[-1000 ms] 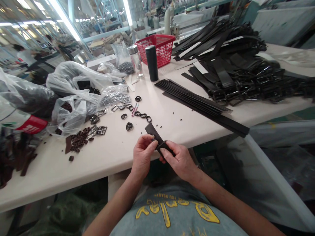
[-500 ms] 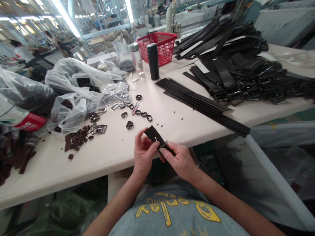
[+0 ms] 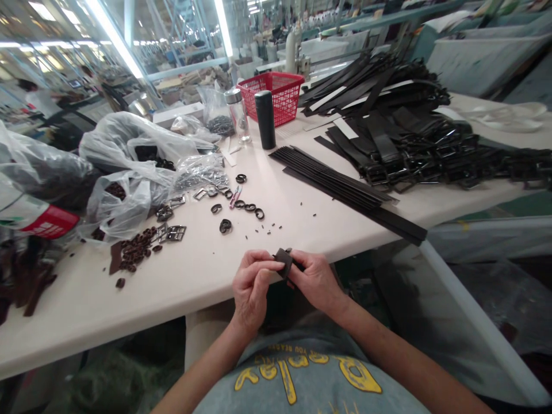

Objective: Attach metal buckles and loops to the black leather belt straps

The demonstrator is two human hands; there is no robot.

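We hold a short, flat black strap piece at the front edge of the pale, smooth bench, our left hand and right hand both pinching it. Beyond lie small black rings; farther right, long flat black strips; behind, a red plastic lattice basket.
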